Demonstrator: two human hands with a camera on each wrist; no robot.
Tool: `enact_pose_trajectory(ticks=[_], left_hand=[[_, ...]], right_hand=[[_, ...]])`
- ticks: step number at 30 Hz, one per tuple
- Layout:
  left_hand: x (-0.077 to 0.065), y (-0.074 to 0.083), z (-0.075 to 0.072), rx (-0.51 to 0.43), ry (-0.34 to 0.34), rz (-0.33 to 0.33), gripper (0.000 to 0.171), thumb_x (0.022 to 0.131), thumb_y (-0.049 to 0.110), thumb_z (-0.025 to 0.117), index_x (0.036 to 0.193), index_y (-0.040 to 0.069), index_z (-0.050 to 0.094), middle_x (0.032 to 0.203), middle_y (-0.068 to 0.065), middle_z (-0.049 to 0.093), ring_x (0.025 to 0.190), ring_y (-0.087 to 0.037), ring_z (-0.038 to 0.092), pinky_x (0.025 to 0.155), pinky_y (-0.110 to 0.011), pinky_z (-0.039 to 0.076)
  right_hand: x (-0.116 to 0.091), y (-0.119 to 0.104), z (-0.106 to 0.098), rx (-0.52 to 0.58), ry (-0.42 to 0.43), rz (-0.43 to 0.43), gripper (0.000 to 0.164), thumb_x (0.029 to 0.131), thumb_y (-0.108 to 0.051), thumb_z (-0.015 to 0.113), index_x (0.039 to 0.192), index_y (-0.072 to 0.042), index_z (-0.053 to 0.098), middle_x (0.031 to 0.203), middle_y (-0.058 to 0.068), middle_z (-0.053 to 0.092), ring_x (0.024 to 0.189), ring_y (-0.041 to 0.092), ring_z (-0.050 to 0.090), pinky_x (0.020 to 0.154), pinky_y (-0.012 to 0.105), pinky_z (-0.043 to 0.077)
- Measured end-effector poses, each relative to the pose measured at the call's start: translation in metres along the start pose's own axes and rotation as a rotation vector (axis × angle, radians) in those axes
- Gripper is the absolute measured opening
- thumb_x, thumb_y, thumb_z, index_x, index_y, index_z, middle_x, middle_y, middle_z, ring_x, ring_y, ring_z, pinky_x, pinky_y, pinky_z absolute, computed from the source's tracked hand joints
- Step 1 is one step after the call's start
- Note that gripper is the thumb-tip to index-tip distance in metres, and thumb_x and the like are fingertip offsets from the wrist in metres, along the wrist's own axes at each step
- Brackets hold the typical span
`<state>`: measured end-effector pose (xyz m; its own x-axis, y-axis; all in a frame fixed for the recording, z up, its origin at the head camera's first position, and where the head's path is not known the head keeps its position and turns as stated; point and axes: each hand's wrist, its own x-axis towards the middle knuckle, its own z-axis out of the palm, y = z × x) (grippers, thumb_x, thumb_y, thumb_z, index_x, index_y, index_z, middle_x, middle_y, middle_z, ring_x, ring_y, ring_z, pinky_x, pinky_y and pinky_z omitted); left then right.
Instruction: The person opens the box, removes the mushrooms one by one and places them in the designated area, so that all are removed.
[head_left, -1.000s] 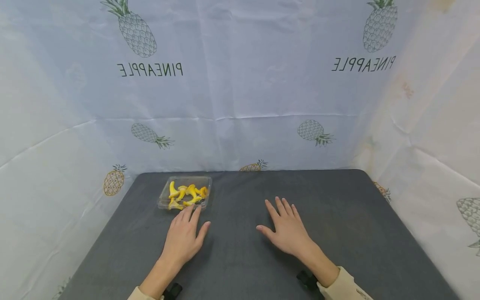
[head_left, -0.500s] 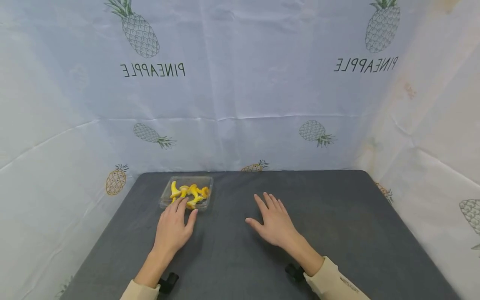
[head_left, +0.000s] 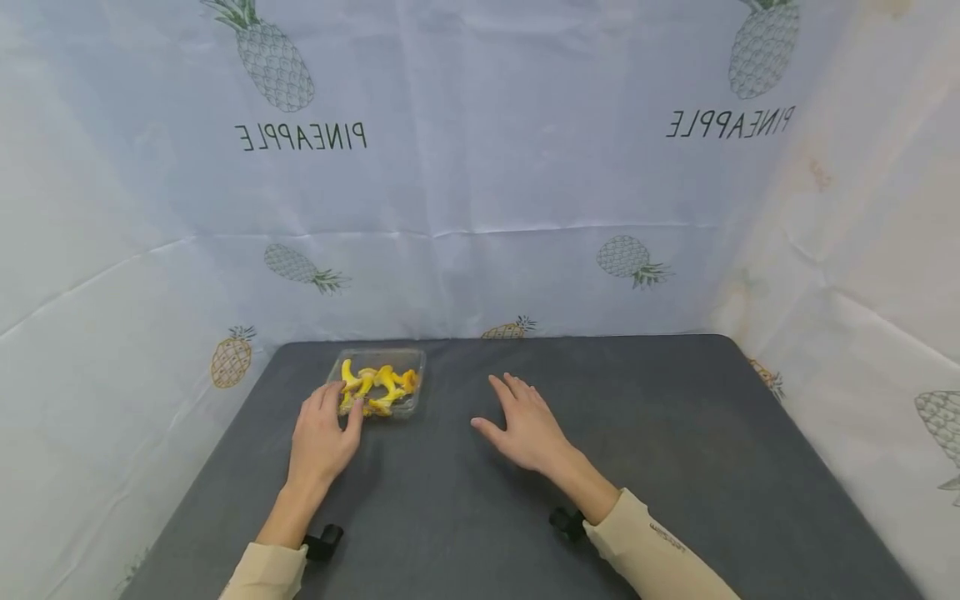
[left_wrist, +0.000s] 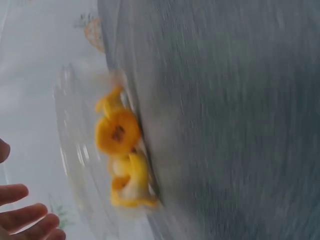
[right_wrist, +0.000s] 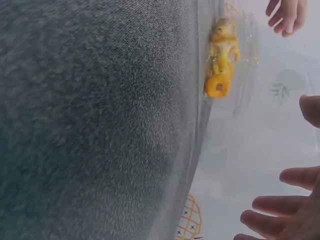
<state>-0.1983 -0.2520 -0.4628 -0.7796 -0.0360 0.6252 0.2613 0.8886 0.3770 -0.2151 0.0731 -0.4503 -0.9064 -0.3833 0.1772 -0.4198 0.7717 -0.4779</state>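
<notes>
A clear plastic box stands at the back left of the table, with several yellow mushroom-like pieces inside. My left hand hovers at the box's near left corner, fingers spread and relaxed; its fingertips overlap the box in the head view, and contact there cannot be told. In the left wrist view the fingers appear apart from the box, which is blurred. My right hand is over the middle of the table, to the right of the box, with fingers extended and nothing held.
The dark grey table has rounded back corners. White cloth printed with pineapples hangs behind it and along both sides. Black wrist straps and light sleeves show on the arms.
My left hand has moved left and slightly forward, to the box's left corner. The right hand has moved left and forward, toward the box. The box looks unmoved.
</notes>
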Motion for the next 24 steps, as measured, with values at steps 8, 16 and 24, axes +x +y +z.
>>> enact_pose_trajectory(ticks=[8, 16, 24], left_hand=[[0.008, -0.027, -0.006, -0.069, -0.091, -0.107, 0.049, 0.104, 0.028, 0.059, 0.137, -0.007, 0.053, 0.139, -0.031, 0.048, 0.128, -0.053, 0.043, 0.102, -0.067, 0.035], [0.020, -0.046, -0.005, -0.158, -0.242, -0.222, 0.065, 0.107, 0.042, 0.049, 0.149, -0.008, 0.040, 0.150, -0.035, 0.034, 0.138, -0.055, 0.032, 0.107, -0.069, 0.027], [0.030, -0.057, -0.006, -0.224, -0.395, -0.382, 0.081, 0.105, 0.055, 0.045, 0.158, -0.003, 0.026, 0.158, -0.033, 0.023, 0.144, -0.051, 0.025, 0.111, -0.067, 0.026]], right_hand=[[0.018, -0.007, 0.009, 0.072, -0.007, 0.030, 0.077, 0.100, -0.057, 0.055, 0.159, -0.013, 0.035, 0.162, 0.018, 0.033, 0.148, 0.039, 0.031, 0.115, 0.060, 0.028], [0.034, -0.018, 0.015, 0.184, -0.048, 0.042, 0.076, 0.100, -0.057, 0.056, 0.159, -0.014, 0.035, 0.161, 0.014, 0.034, 0.148, 0.037, 0.031, 0.113, 0.059, 0.031], [0.048, -0.028, 0.022, 0.342, -0.116, 0.082, 0.077, 0.099, -0.056, 0.058, 0.160, -0.015, 0.033, 0.161, 0.011, 0.034, 0.147, 0.034, 0.034, 0.111, 0.058, 0.035]])
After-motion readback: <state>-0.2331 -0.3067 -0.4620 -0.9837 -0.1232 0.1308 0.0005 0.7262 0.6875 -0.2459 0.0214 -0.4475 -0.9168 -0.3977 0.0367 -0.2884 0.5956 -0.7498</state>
